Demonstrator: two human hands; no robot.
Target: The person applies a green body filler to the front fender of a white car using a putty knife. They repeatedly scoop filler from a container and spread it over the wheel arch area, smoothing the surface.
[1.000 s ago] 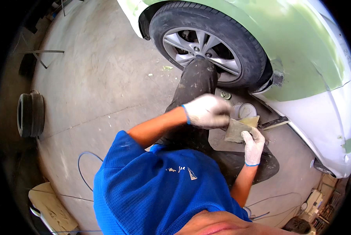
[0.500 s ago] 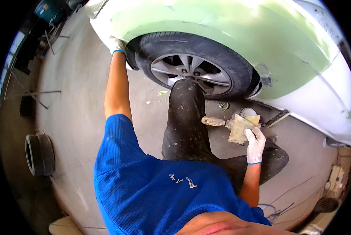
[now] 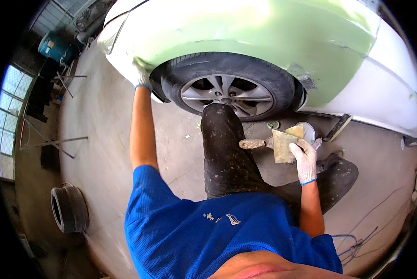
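Note:
My left hand [image 3: 141, 75], in a white knit glove, lies with fingers stretched against the car's fender [image 3: 245, 35], just ahead of the wheel arch. Pale green filler or primer covers much of that white fender. My right hand [image 3: 305, 160], also gloved, pinches a square, pale yellow putty spreader [image 3: 284, 148] above the floor. Behind it show a second yellowish square piece [image 3: 295, 131] and a putty knife [image 3: 252, 143] with a worn, smeared handle. The knife's blade is mostly hidden, and I cannot tell whether my hand also holds the knife.
The car's wheel [image 3: 227, 88] stands close before my bent knee [image 3: 220, 121]. A round tin [image 3: 307, 132] sits beyond the spreader, near a dark bar [image 3: 338, 127] by the sill. Tires [image 3: 70, 208] stand at left, near a metal stand [image 3: 55, 143]. Cables [image 3: 355, 246] lie at lower right.
The view has shifted, so more of the room at left shows. My left hand stays at the fender by the wheel arch. My right hand keeps its grip on the spreader, now turned slightly.

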